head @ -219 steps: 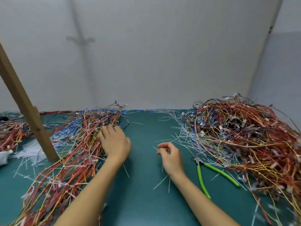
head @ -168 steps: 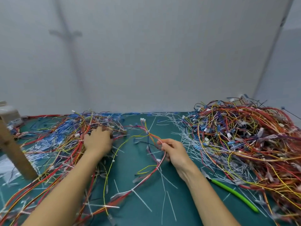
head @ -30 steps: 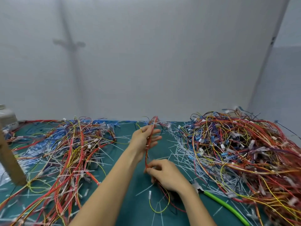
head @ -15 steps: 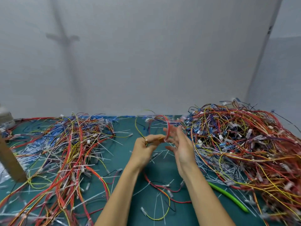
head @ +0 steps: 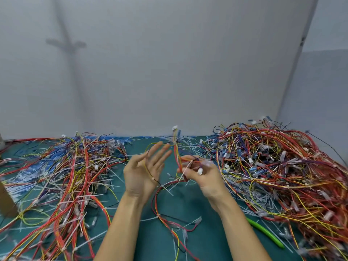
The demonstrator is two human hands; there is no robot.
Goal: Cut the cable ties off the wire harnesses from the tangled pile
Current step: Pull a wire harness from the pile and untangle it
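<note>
From here the dark green table covering (head: pixel 209 240) looks matt and smooth, strewn with thin white cable-tie offcuts (head: pixel 190 146) of slightly translucent plastic. The big tangled pile of red, yellow and blue wires (head: pixel 282 176) and the held-up red-and-yellow wire harness (head: pixel 176 153) wear smooth plastic insulation with a faint sheen, its small white connector (head: pixel 200 171) plastic too. The bright green cutter handle (head: pixel 263 231) is glossy plastic, the pale brown post (head: pixel 6 200) looks like bare matt wood.
</note>
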